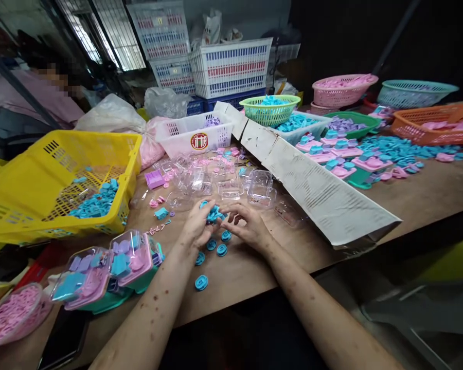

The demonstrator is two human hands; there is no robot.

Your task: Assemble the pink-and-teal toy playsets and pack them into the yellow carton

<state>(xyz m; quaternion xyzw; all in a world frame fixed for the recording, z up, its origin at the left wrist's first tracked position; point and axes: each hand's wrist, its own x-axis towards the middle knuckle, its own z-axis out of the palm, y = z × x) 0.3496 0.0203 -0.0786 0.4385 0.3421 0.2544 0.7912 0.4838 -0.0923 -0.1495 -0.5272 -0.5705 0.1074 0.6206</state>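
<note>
My left hand (196, 227) is cupped around a small heap of blue plastic pieces (215, 214) above the table. Close on its right, my right hand (250, 226) has its fingers curved and apart, the fingertips at the edge of that heap; nothing shows clearly between them. Several round blue plastic discs lie on the table below the hands, among them one disc (201, 282) nearest the front edge and another (221, 250) under the right hand. A blue block-shaped piece (161, 214) and small pink pieces (157, 229) lie left of my left hand.
Clear plastic shells (229, 185) lie beyond the hands. A yellow crate (131, 180) with blue parts stands left, filled clear-lidded boxes (135, 259) before it, with a phone (64, 334) nearby. A cardboard strip (316, 190) runs along the right; colored baskets (345, 95) stand behind. A person sits far left.
</note>
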